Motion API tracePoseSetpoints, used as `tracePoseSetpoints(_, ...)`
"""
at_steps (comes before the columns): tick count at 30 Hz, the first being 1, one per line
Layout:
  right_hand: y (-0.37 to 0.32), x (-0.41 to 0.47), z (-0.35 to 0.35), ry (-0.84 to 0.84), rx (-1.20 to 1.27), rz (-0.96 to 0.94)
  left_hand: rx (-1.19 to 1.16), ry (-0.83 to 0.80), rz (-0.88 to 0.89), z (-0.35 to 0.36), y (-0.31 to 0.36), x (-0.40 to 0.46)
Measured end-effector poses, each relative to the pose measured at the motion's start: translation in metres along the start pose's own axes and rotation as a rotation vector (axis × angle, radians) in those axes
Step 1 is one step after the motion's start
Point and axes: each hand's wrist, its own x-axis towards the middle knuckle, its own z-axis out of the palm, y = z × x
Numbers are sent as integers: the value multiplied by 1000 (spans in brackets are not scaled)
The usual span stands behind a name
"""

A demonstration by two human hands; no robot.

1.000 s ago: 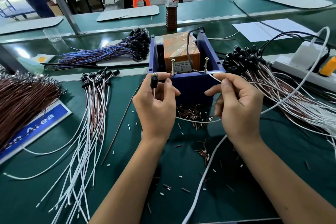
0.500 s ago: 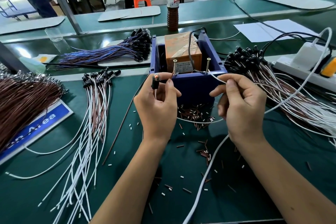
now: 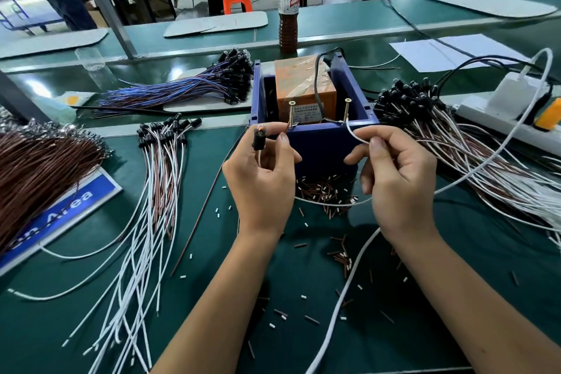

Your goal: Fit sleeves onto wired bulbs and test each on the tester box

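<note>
My left hand [image 3: 261, 179] grips a sleeved bulb [image 3: 259, 138] upright, its black sleeve under a small glass tip that glows orange. The same hand presses the bulb's brown wire to the left screw [image 3: 291, 114] of the tester box [image 3: 315, 133], a blue tray around an orange transformer. My right hand [image 3: 394, 182] pinches the bulb's white wire [image 3: 353, 133] and touches its end to the right screw [image 3: 346, 112]. The wire's slack loops under both hands in front of the box.
A fan of sleeved white and brown wired bulbs [image 3: 158, 179] lies at left, a larger pile [image 3: 440, 127] at right, blue ones [image 3: 194, 88] behind. Brown wires [image 3: 33, 173] are heaped far left. A power strip [image 3: 504, 112], a bottle [image 3: 288, 15] and scattered sleeve bits [image 3: 328, 191] surround the box.
The bulb, dark a second ago, now glows orange. Both hands stay at the tester's screws with only slight shifts.
</note>
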Motion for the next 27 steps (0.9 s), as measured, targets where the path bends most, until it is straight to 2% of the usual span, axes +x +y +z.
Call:
tracePoseSetpoints(10,-3,-1,3,-22,-149,-103,-3,-2,-2,1,1,0)
tracePoseSetpoints(27,-2,6,0,19,-290,-160,81,14,46,-1,4,1)
